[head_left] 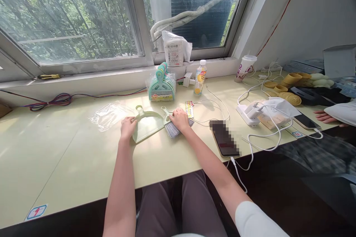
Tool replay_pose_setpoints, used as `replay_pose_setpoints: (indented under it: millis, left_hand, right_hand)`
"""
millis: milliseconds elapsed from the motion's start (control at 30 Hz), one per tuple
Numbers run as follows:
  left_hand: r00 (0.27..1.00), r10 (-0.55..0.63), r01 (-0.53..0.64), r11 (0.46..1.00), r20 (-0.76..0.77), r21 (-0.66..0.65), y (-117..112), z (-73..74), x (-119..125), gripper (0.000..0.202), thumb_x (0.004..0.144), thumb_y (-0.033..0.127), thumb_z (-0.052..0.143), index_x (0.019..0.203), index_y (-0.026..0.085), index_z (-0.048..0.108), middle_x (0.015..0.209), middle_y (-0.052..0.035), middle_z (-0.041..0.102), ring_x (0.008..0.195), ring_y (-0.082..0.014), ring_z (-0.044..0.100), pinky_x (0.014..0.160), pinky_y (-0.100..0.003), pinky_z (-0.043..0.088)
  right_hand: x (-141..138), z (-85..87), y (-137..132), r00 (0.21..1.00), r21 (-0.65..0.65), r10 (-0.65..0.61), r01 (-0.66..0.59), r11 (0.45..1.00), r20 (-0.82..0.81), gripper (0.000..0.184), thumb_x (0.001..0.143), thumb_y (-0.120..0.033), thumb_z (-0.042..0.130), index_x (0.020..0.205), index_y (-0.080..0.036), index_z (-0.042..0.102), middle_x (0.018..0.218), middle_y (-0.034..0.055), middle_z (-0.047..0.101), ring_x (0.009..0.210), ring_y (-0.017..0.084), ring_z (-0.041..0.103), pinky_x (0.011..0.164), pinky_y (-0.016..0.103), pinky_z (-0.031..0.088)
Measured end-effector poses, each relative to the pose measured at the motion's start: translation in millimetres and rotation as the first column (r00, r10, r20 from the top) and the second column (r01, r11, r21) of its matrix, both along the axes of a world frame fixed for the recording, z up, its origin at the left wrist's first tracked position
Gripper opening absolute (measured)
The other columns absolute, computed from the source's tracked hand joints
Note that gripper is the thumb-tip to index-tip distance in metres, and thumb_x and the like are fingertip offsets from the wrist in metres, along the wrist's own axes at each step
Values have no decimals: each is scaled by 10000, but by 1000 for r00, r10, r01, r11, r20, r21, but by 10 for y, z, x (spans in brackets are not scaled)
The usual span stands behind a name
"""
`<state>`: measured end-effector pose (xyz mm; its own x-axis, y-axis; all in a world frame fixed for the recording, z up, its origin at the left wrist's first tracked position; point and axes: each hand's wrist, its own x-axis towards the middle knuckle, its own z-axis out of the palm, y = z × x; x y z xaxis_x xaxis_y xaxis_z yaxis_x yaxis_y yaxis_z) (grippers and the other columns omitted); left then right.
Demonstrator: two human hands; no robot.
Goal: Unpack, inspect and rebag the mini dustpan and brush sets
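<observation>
A pale green dustpan (148,127) lies on the table with its ring handle pointing away from me. My left hand (128,127) is closed on its left edge, fingers near the base of the handle. Just right of it is a small hand brush (171,130) with grey bristles and a green looped handle. My right hand (180,119) grips the brush from above and hides part of its head. Beyond that hand lies a yellow printed card (189,109). A crumpled clear plastic bag (109,116) rests left of the dustpan.
Packed brush-and-dustpan sets (161,85) stand by the window, near a drink bottle (200,77). On the right are a phone (224,139), a power strip (247,114), tangled white cables and a lidded cup (244,68). Another person's hand (324,116) rests at the far right.
</observation>
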<state>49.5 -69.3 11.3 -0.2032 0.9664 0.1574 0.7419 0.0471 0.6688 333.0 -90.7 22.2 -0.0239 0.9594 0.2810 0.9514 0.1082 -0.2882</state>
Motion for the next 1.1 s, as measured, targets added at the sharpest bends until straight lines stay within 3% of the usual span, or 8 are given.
replay_pose_setpoints:
  millis: [233,367,467,733,833,900,1000,1100]
  left_hand:
    - [997,15,-18,999,-79,-36,-14,-16,-70,340,866,399,501,1081,202,676,1249,-146,599,1157,-321,528,918,-413,421]
    - [997,-10,6,998,-75,-63,-57,64,11,428,887,544,463,1053,204,662,1212,-124,628,1089,-284,583,878,-370,429]
    - [992,-3,-10,995,-127,-101,-93,128,88,394,902,535,439,952,215,664,1122,-100,676,1048,-284,603,825,-354,426]
    - [982,2,-21,995,-191,-96,-117,130,254,281,894,449,458,818,216,595,942,-110,694,926,-296,623,736,-345,400]
    - [996,-80,79,997,-26,-21,-128,83,473,271,884,448,474,775,214,559,914,-102,679,908,-279,617,758,-350,405]
    - [964,-157,154,988,216,30,-158,55,665,274,859,473,513,779,213,545,875,-76,669,873,-244,617,768,-336,418]
    - [793,-290,332,943,536,18,-240,48,909,372,801,561,587,898,201,583,853,-54,666,846,-215,618,776,-324,439]
    - [675,-364,465,885,642,13,-322,94,1000,555,694,553,729,1096,185,621,943,-81,690,926,-233,624,826,-335,439]
  right_hand:
    - [85,13,-2,984,-33,-155,158,987,85,311,923,-393,484,1024,-144,641,1088,168,635,1036,302,511,866,407,337]
    - [88,28,-13,986,-45,-142,146,988,87,356,897,-450,504,1022,-150,651,1113,170,628,1065,315,501,900,426,315]
    - [85,46,-32,990,-87,-119,126,988,76,310,872,-395,528,994,-146,665,1111,171,638,1057,308,515,905,417,311]
    - [137,166,-48,966,-53,-208,202,978,-152,196,818,-341,579,875,-171,658,1039,100,662,1001,253,569,872,370,328]
    - [11,201,-118,967,5,-136,140,990,-215,202,842,-388,580,857,-196,640,996,67,661,970,226,584,857,349,332]
    - [-113,194,-188,983,36,-69,76,996,-167,217,866,-409,573,860,-202,636,971,68,659,927,219,593,842,348,333]
    - [-266,161,-274,998,35,1,1,999,-58,228,895,-409,569,867,-191,630,938,92,656,853,218,598,815,353,342]
    - [-293,160,-290,997,18,55,-54,998,-62,233,924,-397,549,862,-187,628,900,96,658,810,213,595,793,351,356]
